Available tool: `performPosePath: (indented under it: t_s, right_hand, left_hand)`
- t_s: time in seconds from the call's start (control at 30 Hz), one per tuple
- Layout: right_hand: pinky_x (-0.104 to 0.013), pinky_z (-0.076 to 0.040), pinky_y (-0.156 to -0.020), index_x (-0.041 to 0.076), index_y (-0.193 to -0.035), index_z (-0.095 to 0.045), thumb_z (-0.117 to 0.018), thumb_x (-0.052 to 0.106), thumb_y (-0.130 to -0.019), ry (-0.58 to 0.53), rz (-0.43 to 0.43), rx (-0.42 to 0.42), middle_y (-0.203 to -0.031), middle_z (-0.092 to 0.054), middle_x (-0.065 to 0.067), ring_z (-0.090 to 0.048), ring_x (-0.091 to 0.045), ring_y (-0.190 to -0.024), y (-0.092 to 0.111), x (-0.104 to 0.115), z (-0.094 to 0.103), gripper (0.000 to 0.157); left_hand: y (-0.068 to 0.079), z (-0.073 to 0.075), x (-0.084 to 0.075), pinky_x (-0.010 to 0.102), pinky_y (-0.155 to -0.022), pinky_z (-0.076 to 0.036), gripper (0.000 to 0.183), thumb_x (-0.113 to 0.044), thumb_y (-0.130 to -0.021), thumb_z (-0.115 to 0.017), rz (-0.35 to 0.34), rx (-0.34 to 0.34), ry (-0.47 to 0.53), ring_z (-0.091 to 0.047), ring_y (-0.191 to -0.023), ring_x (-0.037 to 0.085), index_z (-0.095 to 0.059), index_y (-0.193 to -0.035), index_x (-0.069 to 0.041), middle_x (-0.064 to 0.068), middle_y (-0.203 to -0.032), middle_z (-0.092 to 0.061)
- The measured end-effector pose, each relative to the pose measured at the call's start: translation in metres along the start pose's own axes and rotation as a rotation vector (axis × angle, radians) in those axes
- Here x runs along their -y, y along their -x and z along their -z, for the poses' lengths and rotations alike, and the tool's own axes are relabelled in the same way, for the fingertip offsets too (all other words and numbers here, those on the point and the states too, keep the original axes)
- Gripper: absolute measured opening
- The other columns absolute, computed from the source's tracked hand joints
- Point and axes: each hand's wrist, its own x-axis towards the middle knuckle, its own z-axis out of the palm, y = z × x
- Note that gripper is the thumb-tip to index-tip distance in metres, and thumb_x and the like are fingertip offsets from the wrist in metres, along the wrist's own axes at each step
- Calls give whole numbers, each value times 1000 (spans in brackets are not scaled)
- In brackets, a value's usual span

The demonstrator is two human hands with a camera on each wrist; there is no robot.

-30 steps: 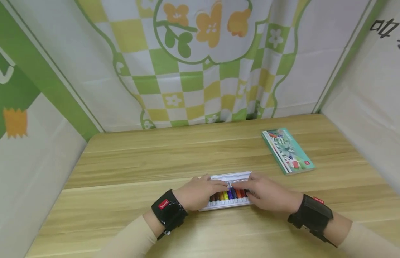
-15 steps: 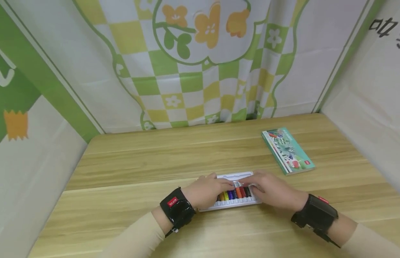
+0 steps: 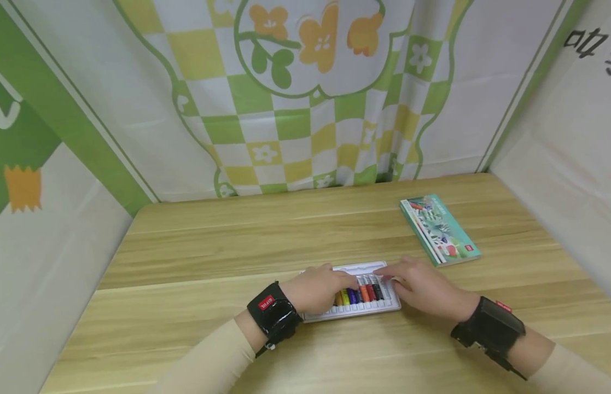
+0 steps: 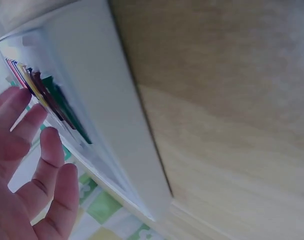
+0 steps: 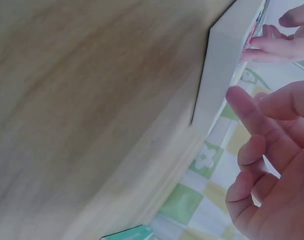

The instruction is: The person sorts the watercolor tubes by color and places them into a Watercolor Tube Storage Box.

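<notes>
A white tray (image 3: 356, 269) lies on the table with a row of colourful paint tubes (image 3: 368, 291), among them yellow, purple, orange, red and black. My left hand (image 3: 310, 290) lies over the tray's left part, its fingertips on the tubes near the middle. At the tray's right end is my right hand (image 3: 430, 287), index finger stretched to the tubes' upper ends. In the left wrist view, green and brown tubes (image 4: 54, 102) show beyond the tray's side wall (image 4: 102, 105). The right wrist view shows my right hand (image 5: 277, 170) with loosely bent fingers, holding nothing. My left hand hides the leftmost tubes.
A teal printed box (image 3: 443, 230) lies at the right back of the wooden table (image 3: 211, 241). Behind the table hangs a green and yellow checked curtain (image 3: 290, 126). White panels stand on both sides.
My right hand has moved right, off the rightmost tubes, and the tray's right end is now visible. The left hand has slid right along the tubes. The teal box stays in place.
</notes>
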Motion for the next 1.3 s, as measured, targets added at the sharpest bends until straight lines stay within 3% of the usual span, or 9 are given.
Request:
performPosePath:
  t_s: [0.17,0.3,0.4,0.57,0.77,1.0,1.17,1.3]
  right_hand:
    - [-24,-48,-67,8,-118,-76,-68,0,-93,-3,-34,18,-104,-73,-1,-51,-7,-80,2,-1,0,28]
    - [-27,-51,-70,8,-118,-76,-69,0,-92,17,-16,4,-105,-74,-1,-57,-7,-84,2,0,-1,28]
    - [-31,-54,-75,8,-118,-76,-69,0,-92,45,5,-12,-106,-75,-1,-62,-9,-89,1,1,-2,28]
    - [-33,-55,-76,7,-118,-76,-70,1,-91,52,17,-10,-106,-75,-2,-63,-11,-90,0,1,-2,28]
    - [-35,-56,-79,4,-117,-76,-67,0,-94,-16,28,32,-110,-74,-7,-65,-16,-96,-7,-1,4,25]
    - [-47,-55,-91,1,-118,-73,-65,-3,-95,-93,75,2,-117,-71,-12,-66,-32,-111,-31,-12,1,25]
    - [-44,-56,-88,1,-115,-75,-67,-5,-94,-144,50,20,-112,-72,-10,-68,-29,-106,-45,-23,-6,23]
    - [-40,-57,-84,3,-110,-77,-69,-3,-93,-145,35,54,-104,-73,-6,-68,-23,-98,-50,-24,-6,19]
  left_hand:
    - [5,-2,7,38,-100,-50,43,-1,-99,-57,-28,-9,20,-59,-122,22,-68,-136,-19,-4,-143,-60]
    - [15,0,18,37,-102,-49,38,-5,-97,-64,-63,-53,10,-58,-127,23,-68,-134,-13,3,-140,-62]
    - [25,3,28,39,-104,-48,41,-12,-95,-73,-17,-76,49,-56,-128,26,-66,-135,-9,8,-140,-60]
    - [41,3,38,44,-109,-43,71,-28,-82,-88,98,-97,106,-52,-133,32,-58,-142,-4,15,-145,-55]
    - [51,-4,39,46,-108,-44,104,-47,-64,-95,106,-130,62,-53,-130,36,-51,-146,0,19,-145,-54]
    - [49,-6,34,48,-107,-44,110,-37,-59,-100,139,-135,117,-52,-130,41,-48,-146,6,25,-146,-48]
    - [41,-7,27,47,-107,-45,110,-27,-56,-102,217,-120,184,-51,-130,42,-49,-146,8,27,-147,-45]
    - [37,-4,25,44,-98,-52,104,-9,-56,-100,254,-107,218,-56,-123,41,-49,-145,9,28,-146,-45]
